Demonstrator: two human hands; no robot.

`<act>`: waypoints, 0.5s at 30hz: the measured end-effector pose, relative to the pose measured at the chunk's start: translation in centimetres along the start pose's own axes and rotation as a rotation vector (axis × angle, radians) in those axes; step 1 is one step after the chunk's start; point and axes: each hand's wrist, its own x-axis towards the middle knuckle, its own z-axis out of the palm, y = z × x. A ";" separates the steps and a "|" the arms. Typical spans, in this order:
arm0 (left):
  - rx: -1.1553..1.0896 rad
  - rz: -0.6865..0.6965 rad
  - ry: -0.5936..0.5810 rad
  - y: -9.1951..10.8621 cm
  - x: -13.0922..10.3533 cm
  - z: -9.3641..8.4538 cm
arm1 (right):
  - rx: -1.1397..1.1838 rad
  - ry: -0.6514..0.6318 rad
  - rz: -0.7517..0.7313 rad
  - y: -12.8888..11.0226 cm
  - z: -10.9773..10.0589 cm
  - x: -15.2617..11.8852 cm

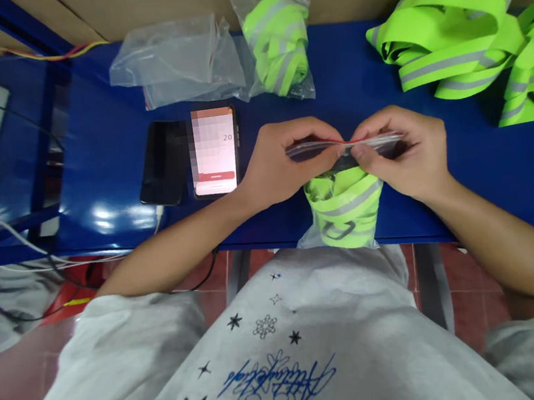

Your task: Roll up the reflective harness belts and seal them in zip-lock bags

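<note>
Plastic bag (343, 163) holds lime reflective strap (346, 204).

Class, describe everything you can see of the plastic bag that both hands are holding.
The bag is thin-looking clear plastic, wrinkled, with a red line along its top edge. Through it shows a bundled yellow-green band with a grey stripe and a dark, loop-shaped fitting. The left hand and the right hand pinch it by the top edge. Its filled body is below them, at the near edge of the blue table. Whether it is sealed cannot be told.
</note>
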 end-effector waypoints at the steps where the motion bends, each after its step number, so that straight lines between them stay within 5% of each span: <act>1: 0.011 0.006 0.007 -0.1 -0.1 0.1 | -0.008 -0.012 0.010 0.0 0.0 0.0; 9: -0.004 0.007 -0.013 -0.9 0.3 0.2 | 0.057 -0.001 0.041 0.1 0.3 0.3; 15: -0.104 -0.228 -0.088 -2.1 2.0 -1.4 | 0.260 -0.078 0.345 2.4 -3.2 1.4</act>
